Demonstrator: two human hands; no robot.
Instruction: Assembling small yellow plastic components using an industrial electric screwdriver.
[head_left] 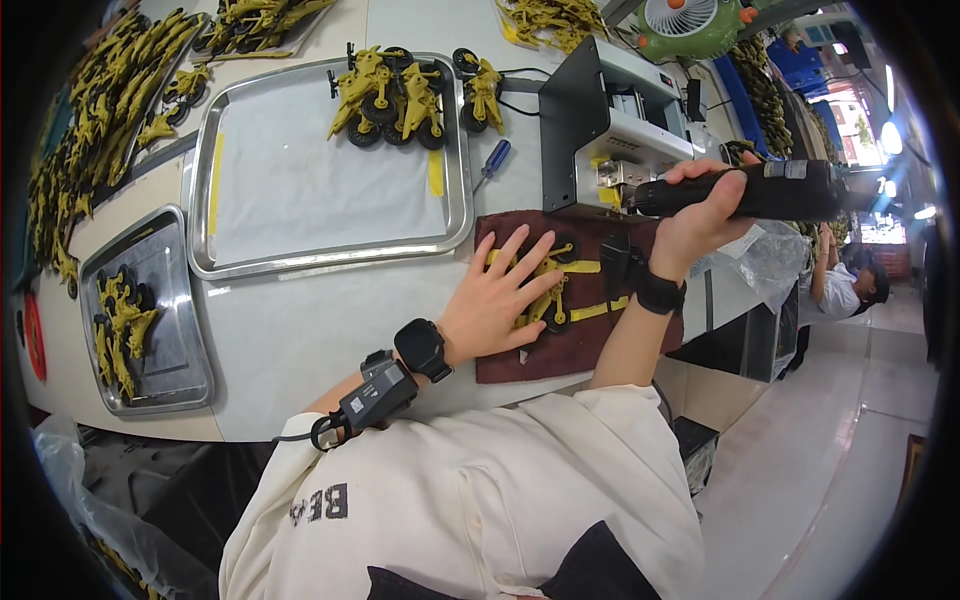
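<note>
My left hand (490, 308) lies with fingers spread over a yellow toy motorcycle (545, 290) with black wheels. Much of the toy is hidden beneath the fingers. It rests on a dark red-brown cloth (500, 365) with yellow tape strips. My right hand (708, 220) is closed around a black electric screwdriver (790, 190), held level with its tip pointing left. That tip reaches the metal outlet of a screw feeder machine (645, 145); whether it touches a screw is too small to tell.
A large steel tray (330, 258) holds several yellow toy motorcycles (385, 95) at its far right. One more motorcycle (482, 90) and a blue-handled screwdriver (495, 158) lie beside it. A smaller tray (185, 370) stands left. Yellow parts (110, 110) pile up far left. Another person (845, 285) sits right.
</note>
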